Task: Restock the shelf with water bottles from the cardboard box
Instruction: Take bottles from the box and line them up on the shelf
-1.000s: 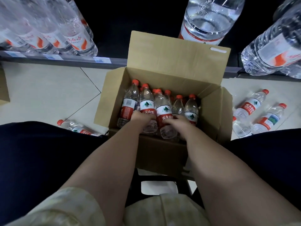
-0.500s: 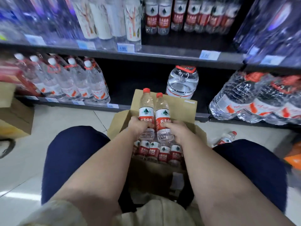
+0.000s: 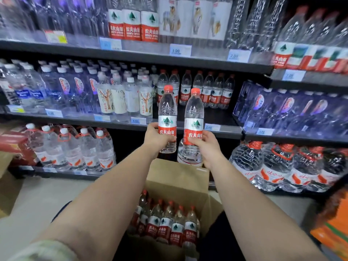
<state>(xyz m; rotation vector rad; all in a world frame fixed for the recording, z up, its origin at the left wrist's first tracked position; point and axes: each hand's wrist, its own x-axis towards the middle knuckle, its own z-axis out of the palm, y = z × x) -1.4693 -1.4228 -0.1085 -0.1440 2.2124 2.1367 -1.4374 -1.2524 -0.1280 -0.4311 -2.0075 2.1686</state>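
The left hand (image 3: 156, 137) and right hand (image 3: 207, 146) each curl round a clear, red-capped plastic water bottle (image 3: 167, 110), upright above the brown cardboard box (image 3: 178, 178); best slide both onto the dark middle shelf (image 3: 226, 131), labels facing near.

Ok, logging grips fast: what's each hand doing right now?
Left hand: grips the left bottle, upright.
Right hand: grips the right bottle, upright.
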